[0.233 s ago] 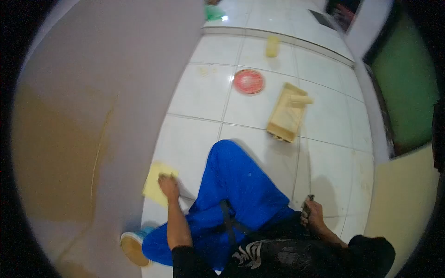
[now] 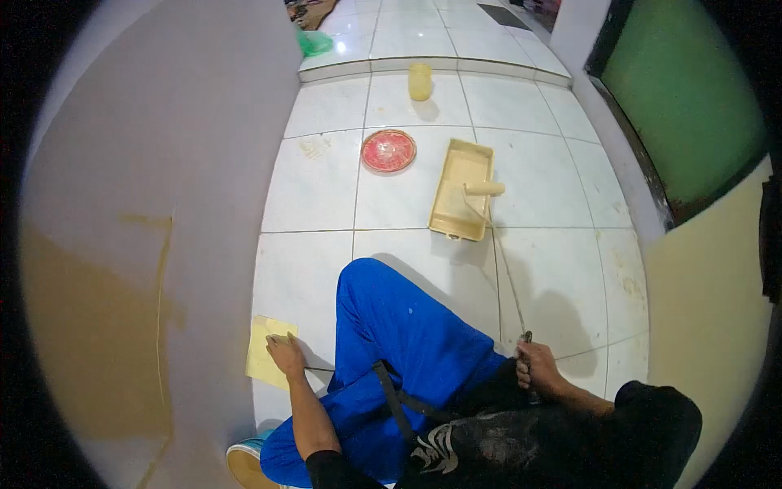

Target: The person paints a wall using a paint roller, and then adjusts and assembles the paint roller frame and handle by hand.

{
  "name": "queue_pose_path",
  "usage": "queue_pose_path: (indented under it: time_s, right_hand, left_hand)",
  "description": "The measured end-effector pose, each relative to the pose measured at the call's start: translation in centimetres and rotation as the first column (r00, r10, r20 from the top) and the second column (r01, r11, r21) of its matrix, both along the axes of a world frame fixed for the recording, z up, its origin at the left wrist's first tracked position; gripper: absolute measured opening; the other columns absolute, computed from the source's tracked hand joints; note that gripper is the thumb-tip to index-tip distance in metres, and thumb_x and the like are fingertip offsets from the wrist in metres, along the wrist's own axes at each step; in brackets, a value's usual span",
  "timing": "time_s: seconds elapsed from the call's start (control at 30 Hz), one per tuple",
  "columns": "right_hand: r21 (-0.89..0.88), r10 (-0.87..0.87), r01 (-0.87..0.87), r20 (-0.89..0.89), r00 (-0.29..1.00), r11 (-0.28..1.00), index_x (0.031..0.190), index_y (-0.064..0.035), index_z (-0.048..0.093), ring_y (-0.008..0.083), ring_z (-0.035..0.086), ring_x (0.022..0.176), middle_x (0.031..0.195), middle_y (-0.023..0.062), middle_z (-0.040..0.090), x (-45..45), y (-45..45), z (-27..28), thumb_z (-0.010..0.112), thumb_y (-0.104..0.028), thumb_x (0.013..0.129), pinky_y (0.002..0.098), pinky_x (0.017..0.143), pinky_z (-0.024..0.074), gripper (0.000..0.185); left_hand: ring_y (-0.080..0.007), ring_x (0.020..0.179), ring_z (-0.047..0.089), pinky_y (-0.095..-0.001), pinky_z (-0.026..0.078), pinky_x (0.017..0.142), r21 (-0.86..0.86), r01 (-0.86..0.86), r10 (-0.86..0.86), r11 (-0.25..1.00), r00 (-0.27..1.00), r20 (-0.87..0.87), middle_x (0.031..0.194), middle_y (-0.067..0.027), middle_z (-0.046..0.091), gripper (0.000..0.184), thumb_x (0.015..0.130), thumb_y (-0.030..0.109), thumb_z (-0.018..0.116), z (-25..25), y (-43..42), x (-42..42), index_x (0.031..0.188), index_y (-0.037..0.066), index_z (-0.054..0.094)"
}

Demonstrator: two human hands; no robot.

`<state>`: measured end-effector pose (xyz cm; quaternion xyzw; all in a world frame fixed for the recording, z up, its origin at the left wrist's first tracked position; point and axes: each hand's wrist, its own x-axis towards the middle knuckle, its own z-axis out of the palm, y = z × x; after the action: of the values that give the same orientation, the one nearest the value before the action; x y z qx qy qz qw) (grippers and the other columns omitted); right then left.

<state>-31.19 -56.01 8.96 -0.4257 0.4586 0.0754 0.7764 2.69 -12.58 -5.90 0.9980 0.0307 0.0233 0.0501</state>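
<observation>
In my right hand (image 2: 539,365) is the dark handle of a paint roller (image 2: 485,188), my fingers wrapped round it. Its long thin metal rod runs forward, and the cream roller head rests across the right rim of a cream-coated paint tray (image 2: 450,218). At the left, my left hand (image 2: 285,355) lies with its fingers stretched out over a yellow sheet, perhaps sandpaper (image 2: 262,342), on the floor beside the wall. Its thumb and fingers appear apart.
A red round lid (image 2: 388,151) and a yellow cup-like container (image 2: 419,83) stand on the white tiles ahead. The left wall (image 2: 220,147) carries a tan patch. A paint bucket (image 2: 244,464) is by my left knee. A low step (image 2: 440,65) crosses the far end.
My view has turned, so floor items sit further left in it. My left hand stays on the yellow sheet, its fingers looking more spread. The right hand keeps hold of the paint roller.
</observation>
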Motion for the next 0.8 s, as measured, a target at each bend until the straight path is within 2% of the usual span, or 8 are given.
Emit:
queue_pose_path:
  time_s: [0.33, 0.53, 0.57, 0.6, 0.67, 0.7, 0.73, 0.8]
  right_hand:
    - [-0.037, 0.093, -0.098, -0.111, 0.989, 0.995, 0.079, -0.0061, 0.046, 0.0132, 0.038, 0.04, 0.053, 0.0009, 0.04, -0.2, -0.2, 2.0, 0.051, -0.037, 0.092, 0.0292, 0.038, 0.0337, 0.034]
    - [0.007, 0.042, -0.041, -0.079, 0.996, 0.999, 0.074, -0.0074, 0.047, 0.0143, 0.039, 0.039, 0.051, 0.0016, 0.04, -0.8, -0.1, 1.3, 0.05, -0.038, 0.092, 0.03, 0.037, 0.0334, 0.036]
    - [0.0, 0.075, -0.075, -0.054, 0.996, 0.997, 0.072, -0.0078, 0.047, 0.0146, 0.039, 0.039, 0.051, 0.0018, 0.04, -0.1, -0.5, 0.2, 0.05, -0.038, 0.092, 0.0305, 0.037, 0.0334, 0.036]
    - [-0.04, 0.075, -0.078, -0.075, 0.994, 0.996, 0.074, -0.0085, 0.046, 0.0136, 0.037, 0.039, 0.052, 0.0013, 0.039, 0.2, -0.5, 0.1, 0.048, -0.037, 0.092, 0.0302, 0.037, 0.0311, 0.034]
    - [-0.222, 0.187, -0.184, -0.003, 0.982, 0.958, 0.073, -0.009, 0.045, 0.0134, 0.035, 0.038, 0.051, 0.0016, 0.038, -0.3, -1.4, -2.5, 0.046, -0.036, 0.092, 0.0307, 0.035, 0.0275, 0.033]
    - [-0.312, 0.2, -0.18, 0.035, 0.979, 0.933, 0.074, -0.0072, 0.048, 0.014, 0.039, 0.039, 0.052, 0.0021, 0.04, -1.9, -2.7, -7.1, 0.048, -0.036, 0.092, 0.0297, 0.036, 0.0304, 0.034]
    - [-0.401, 0.215, -0.17, 0.069, 0.974, 0.9, 0.075, -0.0055, 0.051, 0.0147, 0.042, 0.04, 0.052, 0.0026, 0.043, -3.6, -4.1, -11.8, 0.05, -0.036, 0.092, 0.0288, 0.037, 0.0333, 0.035]
    - [-0.453, 0.215, -0.15, 0.093, 0.972, 0.879, 0.069, -0.0073, 0.044, 0.0127, 0.035, 0.034, 0.048, 0.0012, 0.035, -1.3, -3.6, -8.9, 0.049, -0.038, 0.093, 0.0289, 0.031, 0.0273, 0.039]
  left_hand:
    - [-0.0433, 0.113, 0.043, -0.0457, 0.035, 0.1, -0.043, 0.04, -0.034, 0.998, 0.99, 0.135, 0.128, -0.028, 0.041, 0.061, 0.09, 0.035, 0.051, -4.2, -1.3, -3.2, 0.12, -0.017, 0.043]
    - [-0.0362, 0.1, 0.051, -0.0458, 0.05, 0.079, 0.081, -0.145, 0.153, 0.986, 0.983, -0.102, 0.118, -0.0194, 0.045, 0.057, 0.089, 0.044, 0.051, 2.3, -5.2, -5.1, 0.116, -0.007, 0.05]
    - [-0.0341, 0.099, 0.052, -0.0454, 0.052, 0.074, 0.176, -0.137, 0.133, 0.975, 0.991, 0.032, 0.117, -0.018, 0.047, 0.057, 0.088, 0.049, 0.05, -1.8, -2.9, -4.3, 0.118, 0.0, 0.051]
    - [-0.034, 0.1, 0.052, -0.045, 0.051, 0.076, 0.179, -0.171, 0.181, 0.969, 0.983, -0.041, 0.115, -0.0172, 0.049, 0.059, 0.087, 0.051, 0.049, -5.4, -0.9, -3.3, 0.12, 0.003, 0.05]
    - [-0.0337, 0.103, 0.052, -0.0448, 0.049, 0.081, 0.266, -0.192, 0.159, 0.945, 0.977, 0.143, 0.115, -0.0171, 0.052, 0.066, 0.084, 0.054, 0.052, -5.0, -1.8, -4.6, 0.122, 0.0, 0.048]
    - [-0.0361, 0.107, 0.05, -0.0494, 0.046, 0.086, 0.054, -0.259, 0.262, 0.964, 0.963, -0.065, 0.118, -0.0187, 0.051, 0.062, 0.084, 0.053, 0.05, -4.0, -2.1, -4.4, 0.121, 0.004, 0.051]
    - [-0.035, 0.108, 0.049, -0.0489, 0.046, 0.084, 0.058, -0.213, 0.213, 0.975, 0.977, 0.007, 0.12, -0.017, 0.05, 0.058, 0.083, 0.05, 0.053, -4.3, -2.4, -5.1, 0.118, 0.004, 0.052]
    - [-0.0327, 0.106, 0.048, -0.0461, 0.047, 0.083, -0.029, -0.222, 0.223, 0.975, 0.974, 0.046, 0.117, -0.0161, 0.05, 0.061, 0.081, 0.049, 0.057, -2.8, -3.3, -6.0, 0.117, 0.0, 0.052]
